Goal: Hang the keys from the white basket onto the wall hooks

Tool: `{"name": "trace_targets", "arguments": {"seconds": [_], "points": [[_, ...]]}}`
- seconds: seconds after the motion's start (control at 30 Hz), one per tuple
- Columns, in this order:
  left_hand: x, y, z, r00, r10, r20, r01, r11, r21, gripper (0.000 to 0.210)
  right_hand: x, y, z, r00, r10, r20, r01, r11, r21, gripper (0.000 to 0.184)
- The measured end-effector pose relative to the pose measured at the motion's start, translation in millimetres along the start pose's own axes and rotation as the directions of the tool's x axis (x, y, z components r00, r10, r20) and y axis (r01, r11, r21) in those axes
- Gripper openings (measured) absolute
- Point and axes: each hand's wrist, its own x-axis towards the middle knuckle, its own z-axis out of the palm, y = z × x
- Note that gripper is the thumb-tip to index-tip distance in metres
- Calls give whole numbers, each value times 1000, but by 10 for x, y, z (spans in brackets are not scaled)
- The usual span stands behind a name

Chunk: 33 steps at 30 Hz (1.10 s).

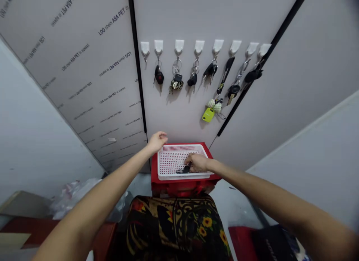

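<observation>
My right hand (pixel 197 163) is inside a white perforated plastic basket (pixel 168 176), its fingers curled down onto a dark bunch of keys (pixel 185 170) near the front rim. The fingers partly hide the keys. Beside the back left corner of the basket hovers my left hand (pixel 157 142), fingers loosely bent and apart, with nothing visible in it. The basket rests on a red box (pixel 155 183). Above it, several white hooks (pixel 179 46) run in a row along the wall, most with keys hanging from them.
A bright green tag (pixel 208 115) hangs low on a black lanyard (pixel 226 74). My lap in patterned cloth (pixel 179 223) is close to the red box. Clear plastic bags (pixel 75 193) lie at the left. A red and black item (pixel 263 240) is at the lower right.
</observation>
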Motion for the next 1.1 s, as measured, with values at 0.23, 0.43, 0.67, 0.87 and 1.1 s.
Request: {"name": "trace_targets", "arguments": {"seconds": [0.23,0.43,0.67,0.87,1.1], "points": [[-115,-208,232,992,-2,129,-10,996,93,19,66,-32,-24,989,-23,-147,24,1000,6,11],[-227,-223,299,974,64,218,-105,978,181,38,70,-63,-170,985,73,-159,20,856,517,6],[-201,-117,341,944,137,300,-170,981,88,12,113,-203,-628,981,51,-185,110,637,763,11],[-129,51,197,999,12,37,1,946,-325,15,104,-286,-679,834,391,-389,179,475,862,30],[-67,166,106,989,-63,-130,-46,717,-696,20,255,-570,-601,873,277,-401,226,499,837,26]]}}
